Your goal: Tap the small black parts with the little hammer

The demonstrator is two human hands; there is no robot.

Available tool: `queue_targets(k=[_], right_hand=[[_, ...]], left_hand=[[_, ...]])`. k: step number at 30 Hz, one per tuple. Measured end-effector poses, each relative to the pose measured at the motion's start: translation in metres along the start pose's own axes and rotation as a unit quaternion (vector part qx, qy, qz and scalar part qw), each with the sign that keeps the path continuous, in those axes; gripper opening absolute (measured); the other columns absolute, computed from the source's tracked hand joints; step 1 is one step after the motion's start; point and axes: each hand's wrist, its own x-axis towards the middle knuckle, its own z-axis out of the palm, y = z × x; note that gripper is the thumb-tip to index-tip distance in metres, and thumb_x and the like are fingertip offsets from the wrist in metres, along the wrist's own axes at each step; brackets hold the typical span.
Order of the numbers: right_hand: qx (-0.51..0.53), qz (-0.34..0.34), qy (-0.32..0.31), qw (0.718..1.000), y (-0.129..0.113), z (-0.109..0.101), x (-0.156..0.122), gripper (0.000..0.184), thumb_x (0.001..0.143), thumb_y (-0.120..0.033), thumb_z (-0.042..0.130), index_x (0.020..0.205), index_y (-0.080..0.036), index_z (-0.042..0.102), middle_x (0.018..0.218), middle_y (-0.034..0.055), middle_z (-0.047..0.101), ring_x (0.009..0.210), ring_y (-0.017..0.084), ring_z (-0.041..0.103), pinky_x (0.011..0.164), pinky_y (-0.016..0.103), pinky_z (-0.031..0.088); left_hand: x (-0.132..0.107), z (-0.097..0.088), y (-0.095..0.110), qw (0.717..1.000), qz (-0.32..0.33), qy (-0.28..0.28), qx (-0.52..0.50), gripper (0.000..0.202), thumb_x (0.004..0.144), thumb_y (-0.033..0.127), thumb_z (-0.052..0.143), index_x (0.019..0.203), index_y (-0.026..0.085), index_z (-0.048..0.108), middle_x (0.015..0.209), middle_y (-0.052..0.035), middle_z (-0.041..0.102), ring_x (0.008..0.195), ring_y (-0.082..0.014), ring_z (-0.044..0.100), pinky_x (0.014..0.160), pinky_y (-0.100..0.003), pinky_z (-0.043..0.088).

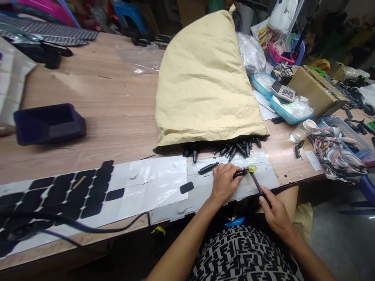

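At the front edge of the table, my left hand (pixel 225 181) is closed on a black tube-shaped part (pixel 240 173), which pokes out to the right of the fingers. My right hand (pixel 274 208) grips a small hammer (pixel 256 182) by its black handle. The hammer's yellow-faced head meets or nearly meets the end of the part; I cannot tell if they touch. Just left of my left hand lies another black tube part (pixel 208 168). Several more black parts (pixel 240 150) spill from under the mouth of a large tan paper sack (pixel 208 86).
A grey board (pixel 268 171) lies beneath my hands. To the left are a white sheet with black rounded pads (pixel 66 187), a black cable (pixel 88 228) and a dark purple tray (pixel 49 125). A clear jar (pixel 301 132), patterned cloth (pixel 335 154), blue baskets (pixel 293 111) and a cardboard box (pixel 318 91) stand right.
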Motion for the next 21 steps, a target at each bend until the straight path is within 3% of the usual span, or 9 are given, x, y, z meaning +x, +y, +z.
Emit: queue_targets(k=[9,11,14,16,18,21], right_hand=[[0.011,-0.025,-0.019,0.999,-0.003,0.003,-0.002,0.039,0.099,-0.03,0.052,0.133,-0.017,0.064,0.128,0.0123,0.069,0.117,0.026,0.067,0.103,0.041,0.055],[0.023,0.011,-0.015,1.0,0.0,-0.001,0.003,0.039,0.098,-0.034,0.054,0.131,-0.017,0.065,0.118,0.0124,0.073,0.106,0.025,0.071,0.096,0.04,0.059],[0.072,0.08,0.024,0.994,0.009,-0.009,0.021,0.043,0.097,-0.041,0.056,0.13,-0.015,0.062,0.087,0.0069,0.072,0.07,0.018,0.067,0.067,0.032,0.061],[0.135,0.11,0.066,0.982,0.018,-0.014,0.04,0.044,0.096,-0.046,0.056,0.128,-0.016,0.061,0.08,0.0031,0.066,0.06,0.014,0.059,0.053,0.026,0.054],[0.193,0.113,0.107,0.969,0.028,-0.016,0.059,0.042,0.094,-0.048,0.059,0.121,-0.016,0.062,0.081,0.0021,0.064,0.06,0.012,0.057,0.049,0.024,0.05],[0.227,0.114,0.114,0.96,0.04,-0.015,0.08,0.04,0.093,-0.05,0.059,0.114,-0.017,0.063,0.077,0.0002,0.061,0.057,0.011,0.054,0.048,0.022,0.048]], left_hand=[[0.001,0.001,-0.001,1.0,-0.009,0.001,-0.007,0.017,0.085,0.023,0.072,0.102,0.027,0.072,0.101,-0.0011,0.069,0.101,-0.0241,0.052,0.09,-0.043,0.034],[0.003,0.001,-0.001,1.0,-0.006,-0.004,-0.009,0.016,0.086,0.024,0.071,0.102,0.026,0.071,0.1,-0.0015,0.068,0.101,-0.0244,0.052,0.09,-0.043,0.035],[0.004,-0.001,-0.001,1.0,0.014,0.0,-0.012,0.015,0.09,0.027,0.065,0.104,0.024,0.07,0.099,-0.0032,0.068,0.1,-0.0249,0.051,0.09,-0.043,0.036],[-0.003,-0.004,0.001,0.997,0.066,0.01,-0.029,0.018,0.095,0.029,0.057,0.106,0.022,0.07,0.1,-0.0056,0.068,0.099,-0.0248,0.052,0.089,-0.042,0.037],[-0.02,-0.007,0.005,0.985,0.154,-0.007,-0.074,0.026,0.099,0.033,0.048,0.107,0.019,0.068,0.102,-0.0084,0.067,0.096,-0.0236,0.054,0.086,-0.039,0.041],[-0.061,-0.008,0.007,0.952,0.238,-0.128,-0.146,0.037,0.102,0.038,0.038,0.11,0.017,0.067,0.1,-0.0092,0.066,0.086,-0.0198,0.057,0.077,-0.032,0.044]])
